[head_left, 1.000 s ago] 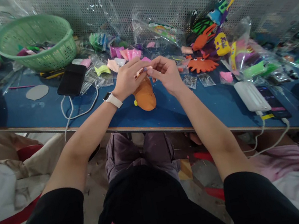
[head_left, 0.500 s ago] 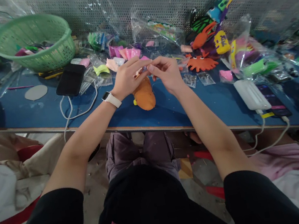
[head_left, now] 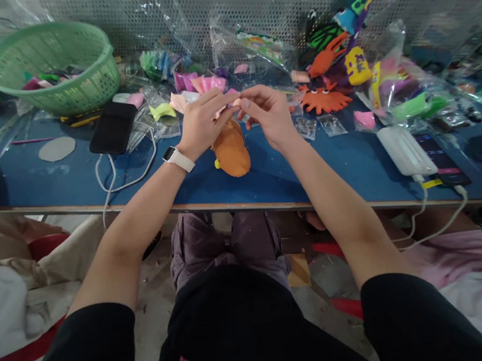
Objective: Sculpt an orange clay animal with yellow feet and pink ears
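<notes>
green basket (head_left: pixel 89 86): 1 | phones (head_left: pixel 113 128) (head_left: pixel 441 160): 2 | white power bank (head_left: pixel 405 151): 1 | grey disc (head_left: pixel 57 149): 1 | orange-brown lump (head_left: pixel 232 154): 1

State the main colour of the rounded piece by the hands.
Rounded piece: orange-brown, seen best in the head view.

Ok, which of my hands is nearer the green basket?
Left. Your left hand is right of the basket and closer to you; your right hand is farther right from it.
</notes>
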`<state>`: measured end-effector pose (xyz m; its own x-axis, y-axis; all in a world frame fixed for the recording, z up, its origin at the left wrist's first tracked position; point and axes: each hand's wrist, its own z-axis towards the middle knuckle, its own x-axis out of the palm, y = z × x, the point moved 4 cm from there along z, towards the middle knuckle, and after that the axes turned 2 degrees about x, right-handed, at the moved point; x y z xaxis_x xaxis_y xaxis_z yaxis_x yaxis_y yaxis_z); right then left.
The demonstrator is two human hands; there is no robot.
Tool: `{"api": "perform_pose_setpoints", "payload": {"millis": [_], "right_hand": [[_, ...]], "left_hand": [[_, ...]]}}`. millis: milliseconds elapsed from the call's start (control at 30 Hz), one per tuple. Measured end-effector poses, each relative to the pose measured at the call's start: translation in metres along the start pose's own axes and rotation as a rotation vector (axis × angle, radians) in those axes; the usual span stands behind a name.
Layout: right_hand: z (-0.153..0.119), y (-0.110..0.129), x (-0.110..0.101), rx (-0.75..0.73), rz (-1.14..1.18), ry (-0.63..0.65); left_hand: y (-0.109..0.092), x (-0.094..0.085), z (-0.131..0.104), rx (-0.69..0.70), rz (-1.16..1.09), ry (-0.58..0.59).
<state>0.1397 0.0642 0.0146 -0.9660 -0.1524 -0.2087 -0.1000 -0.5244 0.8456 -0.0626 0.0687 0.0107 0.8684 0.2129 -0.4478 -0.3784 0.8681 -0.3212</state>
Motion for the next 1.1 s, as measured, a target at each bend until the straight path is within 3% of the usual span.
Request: {"api": "perform_pose_setpoints", "payload": {"millis": [333,633,867,1100], "right_hand": [[-0.012,0.028,-0.008,-0.184,-0.28,-0.075],[-0.006,0.007,-0.007,-0.204,-0.293,-0.088],[-0.016,0.024,-0.011,-0.278,-0.463,-0.078],[-0.012,0.015,-0.009,-0.225,-0.442,-0.103]], "left_hand": [[-0.014,-0.004,0.006,0.046,0.015,0.001],[-0.016,-0.007,0.006,0.013,0.001,-0.029],[-0.016,-0.007,0.008,-0.015,-0.058,-0.071],[-0.014,-0.007,0.007,-0.034,-0.037,-0.073]]}}
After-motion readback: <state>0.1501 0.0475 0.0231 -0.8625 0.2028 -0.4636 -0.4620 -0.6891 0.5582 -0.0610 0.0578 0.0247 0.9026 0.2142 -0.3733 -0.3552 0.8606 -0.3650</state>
